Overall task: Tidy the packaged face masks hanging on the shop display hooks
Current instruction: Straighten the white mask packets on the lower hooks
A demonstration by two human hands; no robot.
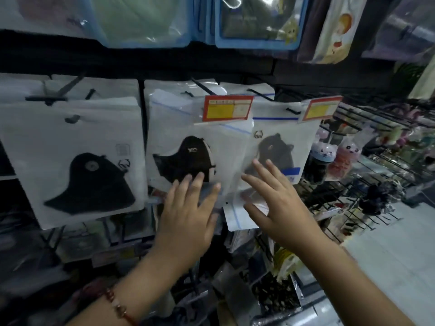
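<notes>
1. The clear plastic packet holding a black face mask [186, 158] hung at frame centre, on a black wire display hook [202, 87] at its 12 o'clock.
2. The left hand [188, 215], at its 6 o'clock, lay flat and open-fingered against the packet's lower edge.
3. The right hand [275, 208], at 4 o'clock, was spread open over the neighbouring blue-striped mask packet [277, 147].
4. A red-and-yellow price tag [227, 108] sat at 1 o'clock.

Three white mask packs hang in a row on hooks. The middle pack [188, 147], showing a black mask, hangs tilted. Left of it the left pack [77, 161] hangs nearly straight; right of it the right pack [280, 147] overlaps its edge.
</notes>
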